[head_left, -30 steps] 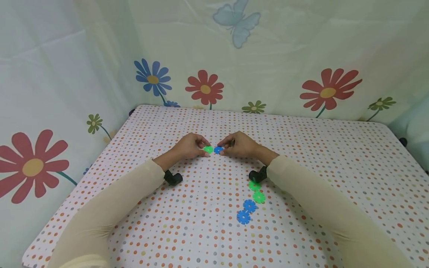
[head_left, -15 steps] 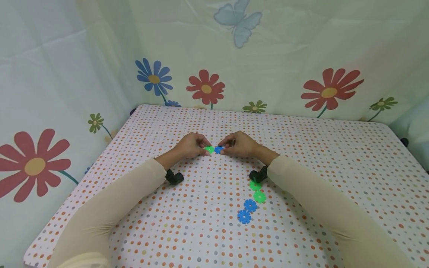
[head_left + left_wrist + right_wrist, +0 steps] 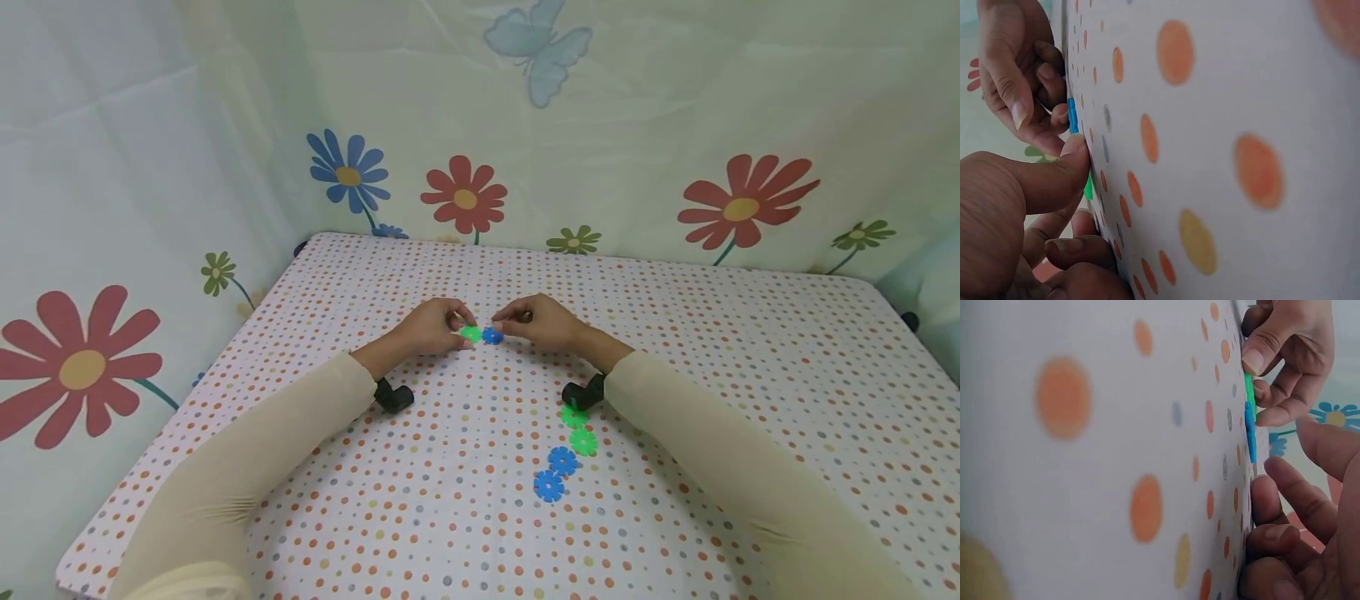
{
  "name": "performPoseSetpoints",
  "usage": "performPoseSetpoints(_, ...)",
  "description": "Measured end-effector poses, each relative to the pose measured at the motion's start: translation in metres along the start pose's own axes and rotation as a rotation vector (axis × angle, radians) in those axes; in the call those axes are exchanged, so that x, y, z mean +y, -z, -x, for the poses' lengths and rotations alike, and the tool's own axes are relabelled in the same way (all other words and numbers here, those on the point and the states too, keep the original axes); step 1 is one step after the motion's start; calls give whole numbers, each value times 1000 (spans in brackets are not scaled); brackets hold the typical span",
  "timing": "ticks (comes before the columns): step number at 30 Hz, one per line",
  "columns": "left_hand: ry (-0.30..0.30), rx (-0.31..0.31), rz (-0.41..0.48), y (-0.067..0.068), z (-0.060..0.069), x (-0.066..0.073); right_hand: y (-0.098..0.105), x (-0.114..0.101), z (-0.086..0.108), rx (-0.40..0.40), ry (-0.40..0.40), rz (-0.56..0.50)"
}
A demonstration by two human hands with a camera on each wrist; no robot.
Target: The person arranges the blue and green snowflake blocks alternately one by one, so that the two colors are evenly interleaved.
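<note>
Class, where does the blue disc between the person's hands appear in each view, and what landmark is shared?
Head: blue disc near the centre.
Left wrist: blue disc edge-on, left, above mid-height.
Right wrist: blue disc edge-on, right of centre.
Shared landmark: green disc.

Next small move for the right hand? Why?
I'd probably draw the right hand back from the far blue disc. In the right wrist view its fingertips look clear of that disc, which lies on the table, while the left hand pinches the far green disc beside it.
</note>
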State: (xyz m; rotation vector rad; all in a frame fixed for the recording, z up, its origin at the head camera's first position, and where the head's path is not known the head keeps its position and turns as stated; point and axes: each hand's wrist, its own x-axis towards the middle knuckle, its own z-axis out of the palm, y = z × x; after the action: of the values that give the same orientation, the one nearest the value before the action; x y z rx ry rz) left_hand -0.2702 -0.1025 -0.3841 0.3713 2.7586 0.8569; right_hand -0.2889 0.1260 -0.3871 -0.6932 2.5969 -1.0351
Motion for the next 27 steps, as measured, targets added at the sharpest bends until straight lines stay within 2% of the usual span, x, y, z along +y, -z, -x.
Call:
performPoseSetpoints(5,-13,-16,-6,-1,-2,1,8,-1,13,9,-2,-20)
performPoseSetpoints(8,-11,-12,-9,-1,-2,0,12,-1,27,1,27,-23)
performPoseSetpoints(17,-13,-36,12,0,0,-1,19,8,93,-78,67,36)
performPoseSetpoints(21,-8,-49,23,3,1,2,23,12,116,-75,90,70)
performPoseSetpoints(24,-26,-47,55,5,1,3,27,17,127,-57,117,84)
performPoseSetpoints(27,-92,-30,122,4,-3,5,28,24,133,-58,121,82)
